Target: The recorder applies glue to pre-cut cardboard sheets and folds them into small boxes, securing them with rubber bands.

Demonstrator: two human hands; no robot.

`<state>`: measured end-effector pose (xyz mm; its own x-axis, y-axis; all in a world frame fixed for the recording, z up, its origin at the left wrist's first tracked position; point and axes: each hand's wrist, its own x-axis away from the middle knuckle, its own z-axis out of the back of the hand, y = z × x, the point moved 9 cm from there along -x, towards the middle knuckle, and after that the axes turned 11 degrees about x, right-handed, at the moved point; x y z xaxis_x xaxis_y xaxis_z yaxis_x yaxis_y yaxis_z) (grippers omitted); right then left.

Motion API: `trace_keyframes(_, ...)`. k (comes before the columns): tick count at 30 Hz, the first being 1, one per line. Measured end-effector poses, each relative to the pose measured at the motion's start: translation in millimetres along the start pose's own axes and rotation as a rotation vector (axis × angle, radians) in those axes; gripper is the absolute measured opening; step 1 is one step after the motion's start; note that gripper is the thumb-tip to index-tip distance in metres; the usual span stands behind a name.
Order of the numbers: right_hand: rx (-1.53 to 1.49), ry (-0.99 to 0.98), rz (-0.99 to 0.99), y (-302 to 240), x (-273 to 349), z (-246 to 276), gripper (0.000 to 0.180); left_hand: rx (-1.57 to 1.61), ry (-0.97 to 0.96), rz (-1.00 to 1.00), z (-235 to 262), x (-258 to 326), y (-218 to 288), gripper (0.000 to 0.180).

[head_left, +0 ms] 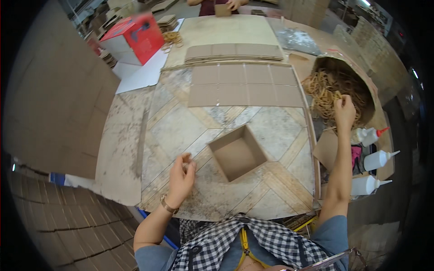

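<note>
An open-topped square cardboard box (238, 156) rests on the worn, patterned tabletop in front of me, its inside bare. To its left, my left hand (182, 177) hovers with fingers loosely curled and apart, touching nothing I can see. My right hand (345, 110) is stretched out to the right, over a heap of tan rubber bands (323, 90). Its fingers are pinched at the heap, apparently on a rubber band; the fingertips are partly hidden. The heap spills from a brown container (368, 92) lying on its side.
Beyond the box lie scored cardboard sheets (246, 86) and a stack of flat cardboard (233, 53). White squeeze bottles (365, 185) stand at the right. A red and white carton (135, 40) is at the far left. Across the table, another person's hand (233, 4) holds a small box.
</note>
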<state>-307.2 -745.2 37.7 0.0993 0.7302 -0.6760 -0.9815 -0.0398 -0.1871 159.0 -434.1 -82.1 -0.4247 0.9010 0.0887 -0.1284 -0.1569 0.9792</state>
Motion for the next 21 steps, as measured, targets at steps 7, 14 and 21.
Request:
trace_keyframes(7, -1.004, -0.802, 0.514, -264.0, 146.3, 118.2, 0.008, 0.261, -0.355, -0.415, -65.4, 16.3, 159.6, 0.036)
trace_keyframes(14, -0.697, -0.557, 0.757, -248.0, 162.6, 132.0, 0.014, -0.035, -0.242, -0.028, -62.7, 52.1, 83.2, 0.026)
trace_keyframes(21, -0.672, -1.056, 0.597, -205.2, 149.4, 23.2, 0.045, -0.281, -0.021, -0.490, -51.7, 20.8, 84.9, 0.075)
